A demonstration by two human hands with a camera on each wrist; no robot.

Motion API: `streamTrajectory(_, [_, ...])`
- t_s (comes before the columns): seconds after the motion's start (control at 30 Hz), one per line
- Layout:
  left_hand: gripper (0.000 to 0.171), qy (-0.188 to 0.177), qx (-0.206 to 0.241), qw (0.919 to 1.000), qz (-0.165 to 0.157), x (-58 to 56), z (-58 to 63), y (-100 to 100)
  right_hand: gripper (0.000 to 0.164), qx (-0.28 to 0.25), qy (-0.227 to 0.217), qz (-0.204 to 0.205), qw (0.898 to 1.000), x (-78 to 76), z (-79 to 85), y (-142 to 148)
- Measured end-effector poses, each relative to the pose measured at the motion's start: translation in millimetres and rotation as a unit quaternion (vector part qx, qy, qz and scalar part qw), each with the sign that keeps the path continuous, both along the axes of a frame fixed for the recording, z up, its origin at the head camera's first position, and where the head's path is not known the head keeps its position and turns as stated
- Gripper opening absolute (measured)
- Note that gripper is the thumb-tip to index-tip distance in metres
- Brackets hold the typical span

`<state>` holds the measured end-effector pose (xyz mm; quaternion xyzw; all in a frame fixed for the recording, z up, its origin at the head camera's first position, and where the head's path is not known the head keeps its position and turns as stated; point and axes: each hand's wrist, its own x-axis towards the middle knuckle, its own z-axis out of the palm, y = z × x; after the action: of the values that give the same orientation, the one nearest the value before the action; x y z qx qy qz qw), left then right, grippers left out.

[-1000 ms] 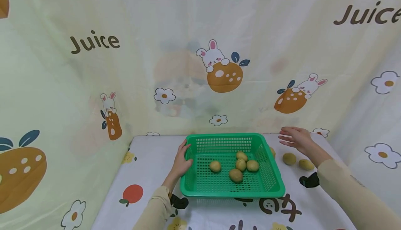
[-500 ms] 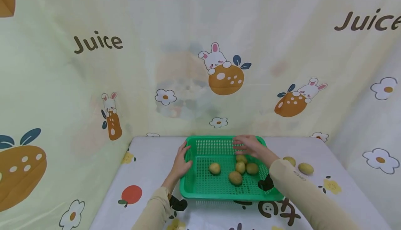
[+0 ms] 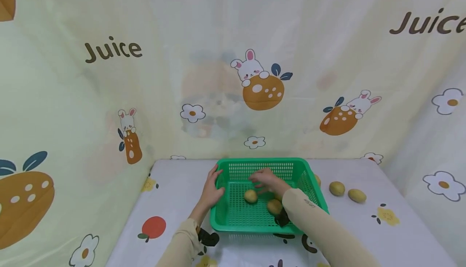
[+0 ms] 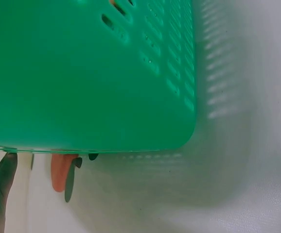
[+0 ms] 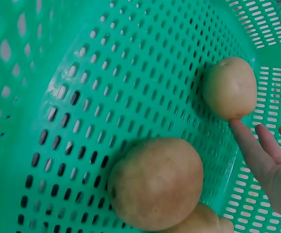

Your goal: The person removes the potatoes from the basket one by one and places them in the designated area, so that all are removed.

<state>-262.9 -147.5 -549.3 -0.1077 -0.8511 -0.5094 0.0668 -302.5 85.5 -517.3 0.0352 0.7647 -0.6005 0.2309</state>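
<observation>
A green plastic basket (image 3: 233, 220) with perforated walls stands on the table. My left hand (image 3: 210, 192) grips its left rim, fingers and thumb bent over the edge. In the left wrist view, a finger (image 4: 4, 177) touches the rim beside the basket wall (image 4: 82, 92). My right hand (image 3: 267, 180) reaches inside, fingers spread and holding nothing. A lone potato (image 3: 250, 196) lies just left of it; in the right wrist view a fingertip meets the lower edge of that potato (image 5: 230, 90). A larger potato (image 3: 274, 206) lies below the right wrist. The forearm hides other potatoes.
To the right of the basket, loose potatoes lie on the tablecloth: one rounder potato (image 3: 337, 188), one longer potato (image 3: 357, 195), and one partly behind the basket's right rim (image 3: 318, 179). A patterned curtain (image 3: 218, 77) hangs behind the table.
My right hand has swept left from above the table, over the basket's right rim, and down into the basket near the lone potato. The left hand and the basket stay in place.
</observation>
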Motion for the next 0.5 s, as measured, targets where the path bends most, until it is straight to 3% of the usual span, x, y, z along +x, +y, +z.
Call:
streamTrajectory(0.27, [0.070,-0.003,0.003,0.9999,-0.009,-1.0,0.6,-1,0.028,0.073,-0.010,0.034,0.997,0.6,-4.9,-8])
streamTrajectory(0.5, [0.070,-0.012,0.008,0.9999,0.000,-1.3,-0.7,-2,0.040,0.105,-0.034,0.067,0.992,0.2,-6.1,-15])
